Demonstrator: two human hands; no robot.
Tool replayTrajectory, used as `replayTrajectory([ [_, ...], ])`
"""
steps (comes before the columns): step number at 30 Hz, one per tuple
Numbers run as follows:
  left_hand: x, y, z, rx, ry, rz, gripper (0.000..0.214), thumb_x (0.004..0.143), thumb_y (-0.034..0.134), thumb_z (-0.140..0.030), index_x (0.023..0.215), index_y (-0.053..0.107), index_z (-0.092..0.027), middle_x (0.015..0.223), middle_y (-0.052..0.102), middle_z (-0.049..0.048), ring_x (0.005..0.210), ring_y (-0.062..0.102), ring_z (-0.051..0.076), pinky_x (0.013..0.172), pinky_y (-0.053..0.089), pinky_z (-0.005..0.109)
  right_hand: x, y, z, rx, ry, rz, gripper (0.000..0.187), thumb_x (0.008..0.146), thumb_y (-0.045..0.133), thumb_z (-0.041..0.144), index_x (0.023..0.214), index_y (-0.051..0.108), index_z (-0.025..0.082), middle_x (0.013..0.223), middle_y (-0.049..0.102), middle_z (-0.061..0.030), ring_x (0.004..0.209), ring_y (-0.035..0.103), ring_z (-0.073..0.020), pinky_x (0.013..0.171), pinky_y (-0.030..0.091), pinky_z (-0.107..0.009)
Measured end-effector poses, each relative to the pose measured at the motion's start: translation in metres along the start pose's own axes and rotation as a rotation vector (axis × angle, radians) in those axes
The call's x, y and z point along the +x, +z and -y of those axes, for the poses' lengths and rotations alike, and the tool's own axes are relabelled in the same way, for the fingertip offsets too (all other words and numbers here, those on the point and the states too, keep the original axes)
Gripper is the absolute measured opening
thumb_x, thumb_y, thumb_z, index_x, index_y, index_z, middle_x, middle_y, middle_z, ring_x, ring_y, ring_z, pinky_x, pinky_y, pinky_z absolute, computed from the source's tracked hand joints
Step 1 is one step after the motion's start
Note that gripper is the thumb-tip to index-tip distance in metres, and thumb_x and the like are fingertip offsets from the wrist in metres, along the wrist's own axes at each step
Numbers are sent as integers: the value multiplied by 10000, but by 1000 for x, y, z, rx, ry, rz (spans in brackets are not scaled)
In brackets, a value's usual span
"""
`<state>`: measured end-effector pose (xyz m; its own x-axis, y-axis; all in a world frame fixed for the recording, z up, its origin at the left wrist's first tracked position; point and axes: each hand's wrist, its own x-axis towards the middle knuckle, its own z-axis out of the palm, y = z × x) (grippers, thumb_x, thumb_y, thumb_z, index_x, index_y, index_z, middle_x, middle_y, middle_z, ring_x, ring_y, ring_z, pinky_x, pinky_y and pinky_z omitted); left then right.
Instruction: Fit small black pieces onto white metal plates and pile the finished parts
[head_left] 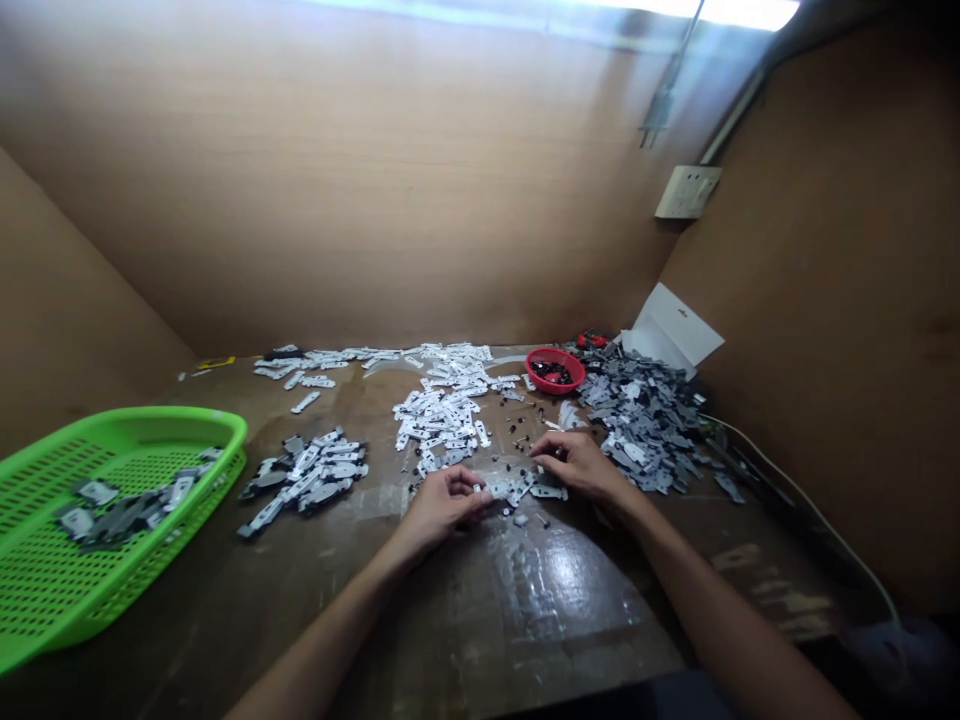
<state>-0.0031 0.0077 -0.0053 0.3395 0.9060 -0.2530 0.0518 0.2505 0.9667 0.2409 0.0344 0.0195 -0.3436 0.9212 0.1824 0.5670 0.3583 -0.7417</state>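
My left hand (448,502) is closed at the middle of the table, thumb and fingers pinching a small flat white piece (478,489). To its right, my right hand (579,464) hovers low with thumb and forefinger curled close together; what they hold, if anything, is too small to name. Between and just below the hands lie several loose flat grey-white pieces (550,492) with holes. Small black and metal bits (520,443) are scattered beyond the fingertips. A dense heap of white flat pieces (442,415) spreads behind my left hand.
A red bowl (555,388) of small dark parts stands at the back. Grey pieces are heaped (645,415) at right, near a white card (679,330) and cable (817,510). A smaller pile (315,470) lies left, beside a green basket (236,432) holding similar pieces. Board walls (420,200) enclose the table.
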Motion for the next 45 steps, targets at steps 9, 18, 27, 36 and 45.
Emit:
replayTrajectory([
  [9,0,-1,-1,12,-1,-3,397,622,694,-430,839,540,-135,622,634,32,515,598,128,493,467,232,-4,8,1,-316,-198,199,119,801,555,251,832,668,228,815,594,-28,810,518,-161,716,383,-259],
  [18,1,0,1,2,-7,-6,398,623,694,-424,849,532,-138,632,629,26,518,600,129,484,470,230,-5,7,3,-369,-189,239,99,829,524,266,879,600,227,854,589,-10,809,506,-150,711,374,-247],
  [27,2,-1,4,2,11,-16,384,643,684,-413,862,538,-134,622,625,29,526,601,133,484,476,231,-8,18,18,-423,-156,131,123,821,523,297,841,601,205,828,570,-34,818,501,-163,714,365,-265],
  [36,1,-1,2,-10,11,-63,381,639,690,-408,854,537,-132,672,635,45,567,611,141,467,476,217,-11,28,17,-419,-77,102,81,804,521,245,821,594,214,803,570,-20,807,513,-152,703,355,-247],
  [45,2,-3,8,25,52,-26,387,642,687,-416,867,534,-141,657,625,31,531,595,127,457,464,211,-7,24,19,-181,-105,50,68,828,493,198,842,559,194,841,564,-21,781,518,-137,694,376,-244],
])
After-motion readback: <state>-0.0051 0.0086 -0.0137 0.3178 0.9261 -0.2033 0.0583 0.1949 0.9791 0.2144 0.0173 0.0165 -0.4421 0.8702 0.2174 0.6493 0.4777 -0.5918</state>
